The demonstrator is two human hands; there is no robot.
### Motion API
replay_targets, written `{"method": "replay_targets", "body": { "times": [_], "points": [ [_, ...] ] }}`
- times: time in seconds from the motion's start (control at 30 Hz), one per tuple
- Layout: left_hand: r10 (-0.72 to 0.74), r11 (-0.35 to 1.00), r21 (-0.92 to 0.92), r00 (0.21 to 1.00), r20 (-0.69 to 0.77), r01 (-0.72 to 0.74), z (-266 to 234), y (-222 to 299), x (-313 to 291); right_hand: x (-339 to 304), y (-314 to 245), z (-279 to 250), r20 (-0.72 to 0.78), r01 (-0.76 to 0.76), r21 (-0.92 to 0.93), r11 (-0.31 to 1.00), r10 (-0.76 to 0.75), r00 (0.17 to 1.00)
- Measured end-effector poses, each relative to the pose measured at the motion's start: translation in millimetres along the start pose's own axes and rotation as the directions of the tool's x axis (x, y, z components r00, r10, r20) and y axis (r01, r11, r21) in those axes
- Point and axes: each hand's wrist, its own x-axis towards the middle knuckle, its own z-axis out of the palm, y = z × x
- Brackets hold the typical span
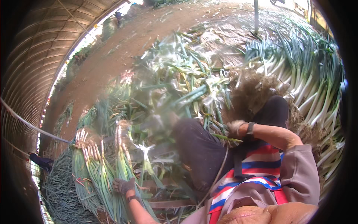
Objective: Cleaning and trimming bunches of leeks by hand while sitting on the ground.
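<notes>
My left hand (124, 186), in a dark grey glove, is low on the left over the long leaves of some green onions (120, 164). Its fingers look curled round the leaves, with the pale stalks and roots pointing away from me. Beside these lies a row of more green onions (91, 158), their white ends lined up. Close to my knees is my right hand (235, 129), in a pale, soiled glove. Its fingers look bent in, and what they hold is hidden. A yellow-green leaf (225, 137) lies just below that hand.
Stripped leaves (190, 84) litter the ground ahead. Big green onions (298, 78) with white stalks and earthy roots lie piled at right. A green heap (65, 184) stands far left, near a pole (33, 121). A post (256, 16) rises at the back.
</notes>
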Motion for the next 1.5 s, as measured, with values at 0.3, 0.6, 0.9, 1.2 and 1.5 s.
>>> {"method": "replay_targets", "body": {
  "times": [0.3,0.6,0.9,1.2,1.5],
  "points": [
    [0.279,0.648,-0.761,0.922,0.267,0.024,13.4,-46.4,84.6,149.1,35.0,167.6,0.566,-0.152,0.453,0.878,-0.152,0.810],
    [0.361,0.680,-0.725,0.910,0.201,-0.110,70.5,-33.9,117.6,135.8,41.1,126.1,0.119,0.544,-0.074,0.835,-0.535,0.837],
    [0.448,0.832,-0.398,0.891,0.070,-0.387,-2.7,48.5,-77.1,31.9,-32.5,-39.2,-0.708,0.700,0.697,0.154,-0.010,0.706],
    [0.587,0.693,-0.212,0.710,-0.389,-0.689,32.3,65.5,-155.4,-63.0,-224.2,6.6,-0.264,0.215,0.942,-0.256,-0.177,0.948],
    [0.662,0.071,-0.940,0.721,-0.206,-0.334,-113.2,52.8,-275.0,-57.9,-237.6,43.0,-0.440,0.620,0.668,0.411,-0.454,0.775]
  ]
}}
